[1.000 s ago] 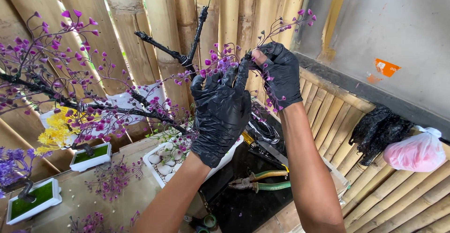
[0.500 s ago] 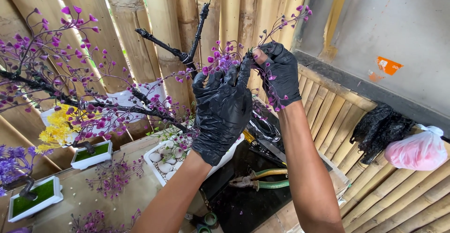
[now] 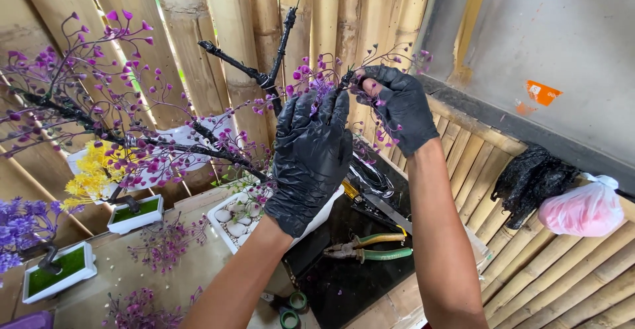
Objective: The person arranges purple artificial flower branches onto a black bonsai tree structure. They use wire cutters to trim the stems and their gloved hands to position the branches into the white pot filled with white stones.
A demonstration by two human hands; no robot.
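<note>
Purple bead sprig (image 3: pixel 370 61) sits pinched in your right hand (image 3: pixel 397 107) against the black branch (image 3: pixel 264 78), your left hand (image 3: pixel 311 160) open-fingered just beside it, with bamboo wall (image 3: pixel 218 44) behind, green-handled pliers (image 3: pixel 367 246) on the bench (image 3: pixel 198 263) below, pink bag (image 3: pixel 582 210) well apart.

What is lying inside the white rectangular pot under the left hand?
Pale round pebbles fill the white rectangular pot around the base of the black artificial tree. The black-gloved left hand covers its right part.
</note>
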